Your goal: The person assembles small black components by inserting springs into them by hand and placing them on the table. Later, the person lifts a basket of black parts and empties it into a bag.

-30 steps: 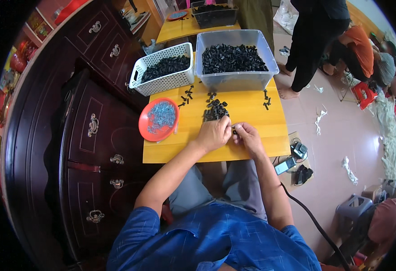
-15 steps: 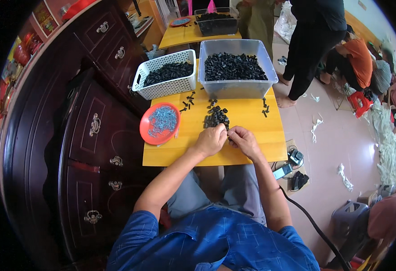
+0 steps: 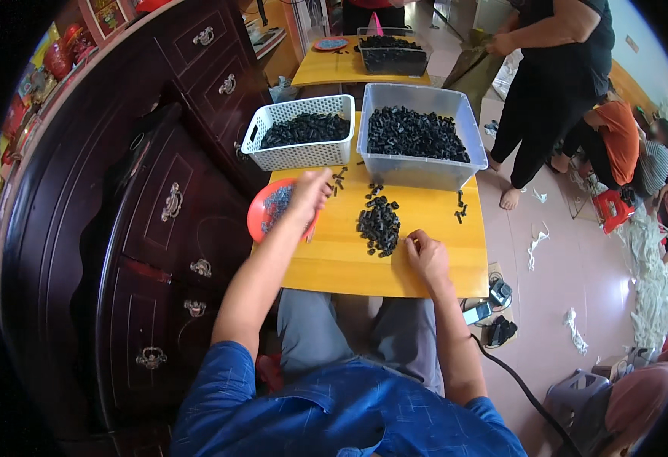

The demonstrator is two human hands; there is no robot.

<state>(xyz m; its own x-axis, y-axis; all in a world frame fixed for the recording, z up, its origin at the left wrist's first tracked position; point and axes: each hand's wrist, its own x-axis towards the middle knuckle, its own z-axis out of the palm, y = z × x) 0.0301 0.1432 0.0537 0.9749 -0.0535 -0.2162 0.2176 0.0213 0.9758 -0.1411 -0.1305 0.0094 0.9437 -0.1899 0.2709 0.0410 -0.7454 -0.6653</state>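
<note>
My left hand (image 3: 310, 196) is over the right side of an orange-red plate (image 3: 255, 215) that holds many small blue-grey pieces. Its fingers look bent but are smeared by motion. Beside the hand lie several small black parts (image 3: 338, 181) on the yellow table. My right hand (image 3: 430, 259) rests at the table's right front with its fingers curled in; whether anything is in them is hidden. Just left of it is a loose pile of small black pieces (image 3: 378, 226). Behind stand a white perforated basket (image 3: 303, 158) and a clear plastic bin (image 3: 417, 169), both filled with black parts.
A dark wooden cabinet (image 3: 151, 251) borders the yellow table (image 3: 326, 274) on the left. More black parts (image 3: 461, 207) lie near its right edge. Beyond is a second yellow table (image 3: 311, 72). At the right, a person in dark clothes (image 3: 554, 84) stands; others sit farther back.
My hands were together at the near end of the black pile. The left has moved away to the left and forward, over the plate; the right has moved slightly right. The view has shifted a little.
</note>
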